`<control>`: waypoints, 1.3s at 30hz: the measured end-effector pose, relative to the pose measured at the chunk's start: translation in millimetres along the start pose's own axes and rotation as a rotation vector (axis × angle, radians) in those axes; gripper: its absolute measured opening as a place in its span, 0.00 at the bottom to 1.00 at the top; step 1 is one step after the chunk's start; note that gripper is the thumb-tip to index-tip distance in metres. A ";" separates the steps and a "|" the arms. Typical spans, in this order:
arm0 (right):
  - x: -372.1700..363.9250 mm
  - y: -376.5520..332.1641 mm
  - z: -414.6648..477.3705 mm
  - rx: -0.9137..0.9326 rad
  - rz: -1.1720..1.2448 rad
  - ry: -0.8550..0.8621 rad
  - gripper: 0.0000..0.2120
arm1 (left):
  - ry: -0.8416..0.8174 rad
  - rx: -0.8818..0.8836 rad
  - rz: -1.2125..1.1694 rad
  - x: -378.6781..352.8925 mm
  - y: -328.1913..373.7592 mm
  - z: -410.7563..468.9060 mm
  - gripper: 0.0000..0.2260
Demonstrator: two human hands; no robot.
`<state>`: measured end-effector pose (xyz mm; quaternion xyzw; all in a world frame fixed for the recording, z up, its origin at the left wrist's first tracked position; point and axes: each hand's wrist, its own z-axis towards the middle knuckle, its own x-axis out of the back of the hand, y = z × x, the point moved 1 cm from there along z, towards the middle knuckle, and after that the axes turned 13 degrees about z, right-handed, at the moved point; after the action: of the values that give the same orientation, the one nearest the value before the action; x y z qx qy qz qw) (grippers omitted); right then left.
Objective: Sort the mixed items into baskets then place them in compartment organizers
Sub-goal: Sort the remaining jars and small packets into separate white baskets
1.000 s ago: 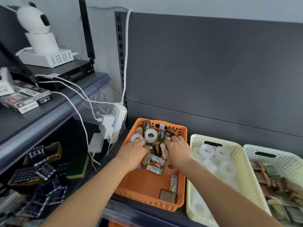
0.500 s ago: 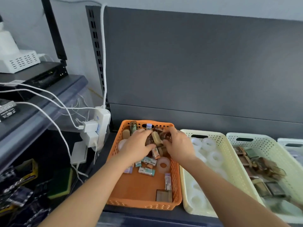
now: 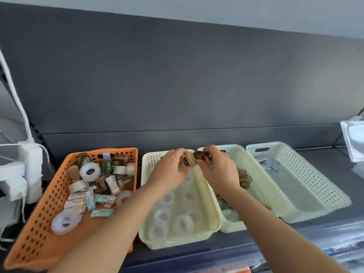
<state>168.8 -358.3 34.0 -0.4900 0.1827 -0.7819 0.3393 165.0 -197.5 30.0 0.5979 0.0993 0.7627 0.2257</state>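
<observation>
1. Orange basket [image 3: 39,223], at 8 o'clock on the shelf [image 3: 350,174]. It holds the unsorted stock: tape rolls [image 3: 90,172], small boxes and brown pieces, heaped toward its far end.
2. First cream basket [image 3: 149,158], at 3 o'clock of the orange one. It holds white rolls only, blurred.
3. Second cream basket [image 3: 236,152], next at 3 o'clock. It holds brown and greenish pieces, partly hidden by the right forearm.
4. Third cream basket [image 3: 295,164], farthest toward 3 o'clock. A few pale packets [image 3: 267,162] lie at its 12 o'clock end.
5. Left hand [image 3: 169,172]: fingers curled round a brown bottle [image 3: 187,161] with a tan cap, held above the rims where the first and second cream baskets meet.
6. Right hand [image 3: 218,170]: fingers pinch a second brown piece [image 3: 202,155], touching the bottle. Its type is too blurred to tell.
7. Judgement: both pieces are raised clear of the rims, probably bound for the second cream basket, where like goods lie.
</observation>
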 end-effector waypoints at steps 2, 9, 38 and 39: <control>21.8 23.8 -2.2 -0.022 -0.022 -0.018 0.12 | -0.015 -0.032 0.023 -17.6 25.2 6.0 0.20; 74.1 89.3 -15.3 -0.093 -0.103 -0.190 0.12 | -0.159 -0.172 0.284 -69.8 88.3 12.8 0.25; 26.9 10.1 -37.7 0.266 0.091 -0.356 0.17 | -0.039 0.106 0.602 22.1 43.5 -69.6 0.16; 19.9 -0.1 -40.5 0.285 0.110 -0.372 0.17 | -0.041 0.139 0.605 30.2 33.7 -77.9 0.16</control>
<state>126.9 -374.3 28.6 -0.5621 0.0313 -0.6764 0.4748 77.3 -203.9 49.7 0.6295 -0.0360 0.7744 -0.0511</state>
